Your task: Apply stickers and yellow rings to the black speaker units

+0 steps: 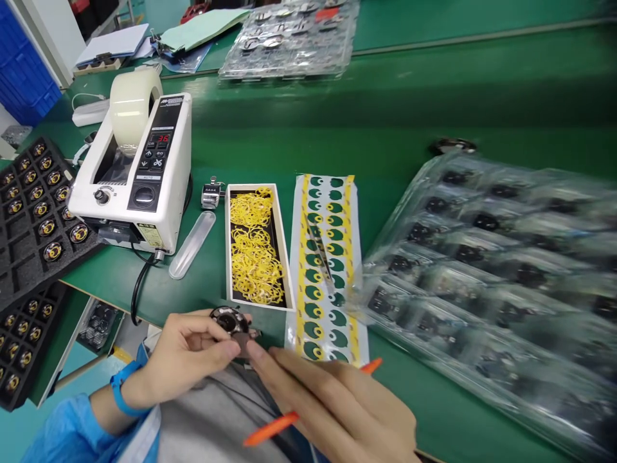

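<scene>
the left hand (193,354) pinches a small dark round part (231,319) between thumb and fingers, over the near edge of the tabletop (241,145); the right hand (337,405) has its fingertips at the part's lower edge and grips an orange stick (272,429), whose two ends show on either side of it. just beyond the hands stands a shallow white-walled box (289,289) with a dark bottom, holding thin yellow ring-like pieces (258,263) in two tangled heaps. beside the box, ahead of the right hand, lies a sheet of yellow-edged stickers (357,244) with tweezers (319,251) on it. right of the hands, a large clear tray (409,350) carries dark parts in rows of pockets. far left of them, a black foam tray (22,257) holds round, gold-centred pieces (47,227) in square compartments, and a second black tray (14,392) below it holds similar ones. a tape dispenser (168,167) with a wide roll of tape (130,106) stands ahead and left; well beyond the hands, another clear tray (284,64) holds shiny pieces and something red.
</scene>
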Motion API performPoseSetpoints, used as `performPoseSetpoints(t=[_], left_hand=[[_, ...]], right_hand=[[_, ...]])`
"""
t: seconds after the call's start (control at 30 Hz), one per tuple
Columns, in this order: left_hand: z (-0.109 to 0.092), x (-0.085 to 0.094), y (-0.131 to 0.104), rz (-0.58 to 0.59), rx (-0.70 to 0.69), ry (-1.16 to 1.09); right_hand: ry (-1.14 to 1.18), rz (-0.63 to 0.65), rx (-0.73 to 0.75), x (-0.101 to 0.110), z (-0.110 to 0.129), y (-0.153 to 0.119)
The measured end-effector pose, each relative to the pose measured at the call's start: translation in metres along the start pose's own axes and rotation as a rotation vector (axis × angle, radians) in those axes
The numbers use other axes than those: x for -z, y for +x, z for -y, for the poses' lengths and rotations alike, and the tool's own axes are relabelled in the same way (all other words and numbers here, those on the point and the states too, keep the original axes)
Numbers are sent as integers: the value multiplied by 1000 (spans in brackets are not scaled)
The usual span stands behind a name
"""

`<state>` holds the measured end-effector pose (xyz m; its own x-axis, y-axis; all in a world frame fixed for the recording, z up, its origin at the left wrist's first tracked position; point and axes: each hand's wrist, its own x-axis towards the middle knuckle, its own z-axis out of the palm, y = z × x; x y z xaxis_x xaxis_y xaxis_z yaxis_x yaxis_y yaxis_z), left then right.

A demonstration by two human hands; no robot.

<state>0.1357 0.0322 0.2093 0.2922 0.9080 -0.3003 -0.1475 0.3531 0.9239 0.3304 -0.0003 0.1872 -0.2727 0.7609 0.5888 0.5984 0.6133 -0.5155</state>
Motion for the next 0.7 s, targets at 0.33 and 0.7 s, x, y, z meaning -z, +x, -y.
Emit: performPoseSetpoints(t=[0.33, 0.7], left_hand=[[-1, 3, -2, -51, -275, 277], [3, 4, 0, 108, -115, -253]], right_hand=[[731, 74, -448, -14, 8, 48], [587, 69, -594, -7, 0, 48]])
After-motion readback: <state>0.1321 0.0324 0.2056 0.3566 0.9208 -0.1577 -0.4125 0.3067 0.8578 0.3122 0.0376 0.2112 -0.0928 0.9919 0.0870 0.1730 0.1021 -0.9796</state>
